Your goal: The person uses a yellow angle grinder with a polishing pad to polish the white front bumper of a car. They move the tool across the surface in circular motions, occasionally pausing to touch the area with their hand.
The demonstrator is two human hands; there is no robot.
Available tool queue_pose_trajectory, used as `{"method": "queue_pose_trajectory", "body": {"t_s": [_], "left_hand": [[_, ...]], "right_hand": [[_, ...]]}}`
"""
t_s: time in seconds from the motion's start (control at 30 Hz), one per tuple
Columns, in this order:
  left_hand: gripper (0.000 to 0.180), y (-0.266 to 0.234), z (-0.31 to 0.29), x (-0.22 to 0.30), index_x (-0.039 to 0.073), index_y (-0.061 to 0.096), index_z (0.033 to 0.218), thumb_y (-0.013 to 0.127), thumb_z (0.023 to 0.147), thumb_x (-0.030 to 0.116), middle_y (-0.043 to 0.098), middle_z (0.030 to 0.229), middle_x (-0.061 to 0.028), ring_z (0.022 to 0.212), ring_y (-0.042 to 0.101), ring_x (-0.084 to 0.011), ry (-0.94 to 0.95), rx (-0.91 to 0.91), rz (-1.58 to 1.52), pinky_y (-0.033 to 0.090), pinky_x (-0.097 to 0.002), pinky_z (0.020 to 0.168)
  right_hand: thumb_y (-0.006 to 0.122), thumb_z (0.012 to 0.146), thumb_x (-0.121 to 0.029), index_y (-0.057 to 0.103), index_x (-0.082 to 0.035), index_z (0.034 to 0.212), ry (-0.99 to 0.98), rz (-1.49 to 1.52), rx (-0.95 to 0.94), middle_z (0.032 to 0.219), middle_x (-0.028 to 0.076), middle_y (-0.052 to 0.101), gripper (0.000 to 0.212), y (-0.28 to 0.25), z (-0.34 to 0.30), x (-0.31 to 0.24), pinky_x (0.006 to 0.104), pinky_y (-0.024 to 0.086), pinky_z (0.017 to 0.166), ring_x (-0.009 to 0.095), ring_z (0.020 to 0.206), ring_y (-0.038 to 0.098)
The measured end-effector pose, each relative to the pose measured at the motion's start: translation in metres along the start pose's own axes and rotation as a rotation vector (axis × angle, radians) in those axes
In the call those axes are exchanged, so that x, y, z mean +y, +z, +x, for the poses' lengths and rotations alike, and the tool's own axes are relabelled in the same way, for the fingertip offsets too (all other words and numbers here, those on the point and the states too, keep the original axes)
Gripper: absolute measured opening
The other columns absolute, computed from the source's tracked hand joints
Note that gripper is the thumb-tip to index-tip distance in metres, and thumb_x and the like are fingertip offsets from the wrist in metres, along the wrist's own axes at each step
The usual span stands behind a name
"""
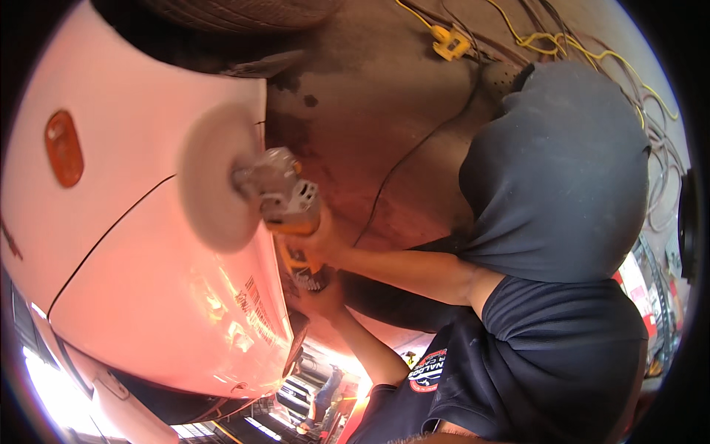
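Note:
A grey, black and orange power polisher (288,189) lies across the edge of a glossy, pinkish-white car body panel (148,281). Its wide round pad (217,177) is smeared as if spinning, its face turned to the panel. My right hand (325,240) is closed round the polisher body behind its head. Lower down, my left hand (319,297) wraps the rear end of the tool, its fingers partly hidden. Beside the pad, a dark seam (111,235) runs through the panel. An orange side marker light (64,149) sits farther left.
A tyre (244,11) shows at the top edge. My bent knee (562,163) in dark cloth rises at right. A yellow outlet block (450,43) and yellow cords (551,41) lie on the stained floor (355,96). A thin black cable (414,152) crosses it.

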State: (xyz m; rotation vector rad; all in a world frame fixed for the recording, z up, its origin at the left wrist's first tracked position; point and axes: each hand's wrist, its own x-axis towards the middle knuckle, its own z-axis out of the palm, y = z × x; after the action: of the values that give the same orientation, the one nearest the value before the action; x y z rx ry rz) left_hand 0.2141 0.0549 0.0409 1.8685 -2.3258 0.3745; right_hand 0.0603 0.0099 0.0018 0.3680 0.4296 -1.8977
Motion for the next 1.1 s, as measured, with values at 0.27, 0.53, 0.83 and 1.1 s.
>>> {"method": "queue_pose_trajectory", "body": {"t_s": [0.27,0.53,0.83,1.1], "left_hand": [[0.053,-0.035,0.016,-0.06,-0.003,0.067,0.098,0.096,0.058,0.017,0.071,0.092,-0.0076,0.08,0.068,-0.0141,-0.074,0.112,-0.482,0.057,-0.033,0.075],[0.043,-0.023,0.024,-0.016,0.004,0.072,0.084,0.087,0.058,0.035,0.072,0.072,-0.0144,0.066,0.072,-0.0366,0.093,0.05,0.103,0.057,-0.0456,0.065],[0.055,0.009,0.029,0.01,0.007,0.071,0.114,0.08,0.067,0.036,0.072,0.082,-0.0168,0.069,0.07,-0.0396,0.125,-0.052,0.396,0.055,-0.0524,0.062],[0.053,-0.022,-0.002,0.062,0.003,0.071,0.097,0.082,0.069,0.047,0.07,0.078,-0.0171,0.07,0.069,-0.0401,0.243,0.089,0.118,0.053,-0.0506,0.062]], "right_hand": [[0.086,0.08,-0.013,0.054,-0.004,0.131,-0.161,-0.019,-0.025,0.119,0.007,0.067,0.061,0.064,-0.04,0.012,0.0347,0.054,0.096,0.017,0.108,0.065],[0.085,0.082,-0.014,0.058,-0.003,0.128,-0.135,0.128,0.08,0.115,0.006,0.069,0.054,0.011,0.0,0.028,0.0342,0.055,0.094,0.017,0.105,0.067],[0.078,0.087,-0.037,0.063,-0.005,0.124,0.097,0.074,0.002,0.107,0.007,0.071,0.051,-0.042,0.04,0.017,0.033,0.057,0.083,0.018,0.093,0.069],[0.082,0.084,-0.03,0.065,-0.004,0.122,0.03,-0.051,-0.008,0.105,0.008,0.072,0.049,-0.04,0.018,0.006,0.033,0.057,0.081,0.018,0.091,0.069]]}}
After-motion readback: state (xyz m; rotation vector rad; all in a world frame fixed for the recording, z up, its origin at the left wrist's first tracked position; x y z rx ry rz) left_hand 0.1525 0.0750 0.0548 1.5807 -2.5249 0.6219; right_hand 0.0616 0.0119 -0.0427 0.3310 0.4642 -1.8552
